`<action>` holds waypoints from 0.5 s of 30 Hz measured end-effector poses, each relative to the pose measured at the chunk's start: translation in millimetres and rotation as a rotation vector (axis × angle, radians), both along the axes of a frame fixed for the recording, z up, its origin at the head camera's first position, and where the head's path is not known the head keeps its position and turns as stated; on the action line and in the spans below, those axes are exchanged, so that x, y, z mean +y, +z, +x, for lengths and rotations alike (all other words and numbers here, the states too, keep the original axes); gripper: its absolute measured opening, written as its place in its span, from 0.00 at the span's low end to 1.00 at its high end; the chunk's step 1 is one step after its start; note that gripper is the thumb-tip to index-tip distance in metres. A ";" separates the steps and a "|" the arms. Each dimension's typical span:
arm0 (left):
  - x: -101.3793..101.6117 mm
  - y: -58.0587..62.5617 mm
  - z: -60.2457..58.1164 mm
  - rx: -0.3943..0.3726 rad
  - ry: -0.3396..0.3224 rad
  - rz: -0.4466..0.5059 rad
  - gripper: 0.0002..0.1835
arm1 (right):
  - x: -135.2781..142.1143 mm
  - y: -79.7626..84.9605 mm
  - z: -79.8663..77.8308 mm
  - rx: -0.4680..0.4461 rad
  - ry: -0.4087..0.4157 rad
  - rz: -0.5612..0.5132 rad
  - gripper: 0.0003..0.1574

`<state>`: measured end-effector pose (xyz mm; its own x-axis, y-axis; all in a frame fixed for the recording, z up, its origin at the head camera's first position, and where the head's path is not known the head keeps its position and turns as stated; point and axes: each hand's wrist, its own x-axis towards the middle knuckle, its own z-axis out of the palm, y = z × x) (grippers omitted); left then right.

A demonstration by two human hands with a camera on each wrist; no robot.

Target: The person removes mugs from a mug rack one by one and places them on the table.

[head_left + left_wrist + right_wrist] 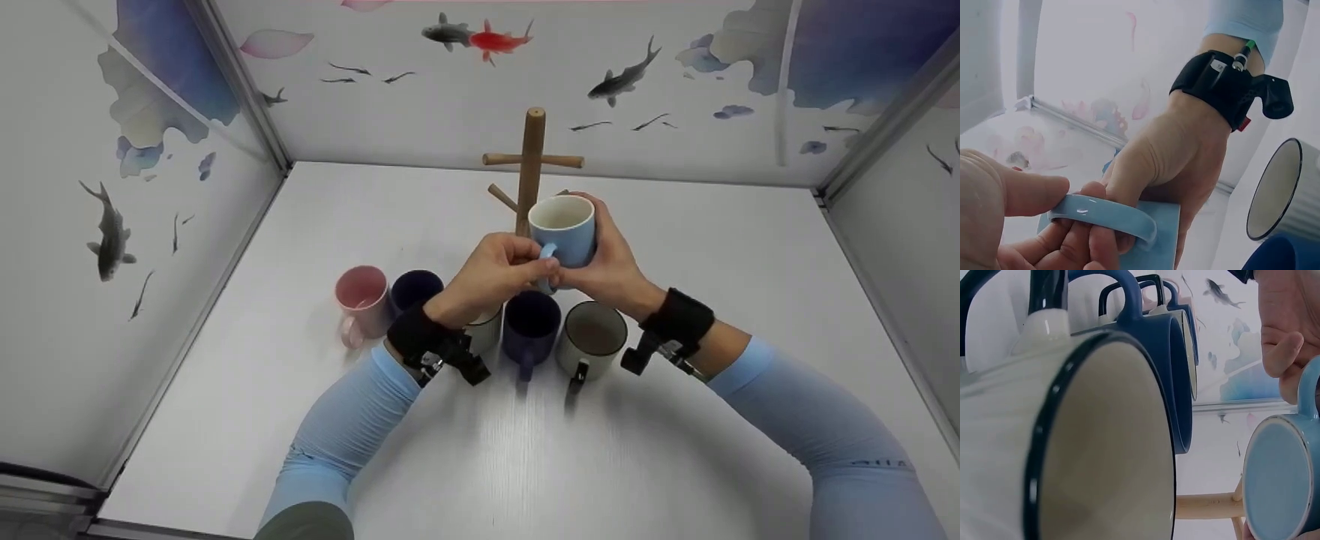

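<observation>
A light blue mug [571,246] with a pale inside is held up in front of a wooden mug tree [531,150]. My right hand [616,259] grips the mug's body from the right side. With thumb and fingers, my left hand [501,271] pinches the mug's handle [1103,214], which the left wrist view shows up close. The mug's flat base [1278,478] faces the camera in the right wrist view. Both hands are above a row of mugs, and the tree's lower part is hidden behind them and the mug.
The row on the white table [480,465] has a pink mug [365,306], a dark blue mug [417,288], a partly hidden white mug [487,334], another dark blue mug [531,337] and a dark-rimmed white mug [591,341]. Fish-patterned walls [360,112] enclose the table.
</observation>
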<state>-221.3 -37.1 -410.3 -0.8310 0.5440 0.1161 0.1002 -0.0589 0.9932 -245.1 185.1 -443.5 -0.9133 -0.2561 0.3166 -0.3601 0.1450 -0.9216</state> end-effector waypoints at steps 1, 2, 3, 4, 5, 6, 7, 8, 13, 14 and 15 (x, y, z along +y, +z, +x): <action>-0.2 -0.2 0.2 -0.007 -0.008 0.012 0.08 | -0.1 -0.5 -0.2 0.001 0.004 -0.005 0.69; -0.3 -0.4 0.4 -0.013 -0.017 0.023 0.08 | -0.1 -0.8 -0.4 0.003 0.007 -0.006 0.69; -0.4 -0.7 0.6 -0.016 -0.025 0.032 0.10 | -0.2 -1.3 -0.5 0.002 0.010 -0.007 0.68; -0.6 -1.3 0.5 -0.017 -0.033 0.039 0.11 | -0.3 -1.5 -0.4 0.003 0.012 -0.009 0.68; -1.0 -1.8 0.4 -0.017 -0.039 0.043 0.12 | -0.6 -1.5 -0.1 0.004 0.012 -0.009 0.68; -1.3 -2.1 0.6 -0.019 -0.045 0.047 0.14 | -0.7 -1.6 0.0 0.007 0.012 -0.011 0.67; -1.5 -2.9 0.5 -0.027 -0.054 0.056 0.15 | -1.0 -1.6 0.1 0.010 0.014 -0.013 0.67; -1.8 -3.6 0.5 -0.041 -0.064 0.069 0.16 | -1.1 -1.6 0.2 0.013 0.015 -0.017 0.68; -2.7 -5.5 2.4 -0.148 -0.112 0.141 0.17 | -1.4 -1.3 1.2 0.033 0.030 -0.029 0.72; -2.7 -5.3 3.4 -0.168 -0.117 0.152 0.17 | -1.3 -1.3 1.3 0.038 0.033 -0.027 0.72; -2.8 -5.3 4.4 -0.183 -0.117 0.158 0.16 | -1.2 -1.4 1.5 0.043 0.036 -0.024 0.72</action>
<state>-216.9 -39.9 -415.6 -0.7787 0.6245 0.0606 -0.0968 -0.2151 0.9718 -243.7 183.9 -444.9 -0.8892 -0.2808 0.3613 -0.4037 0.1097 -0.9083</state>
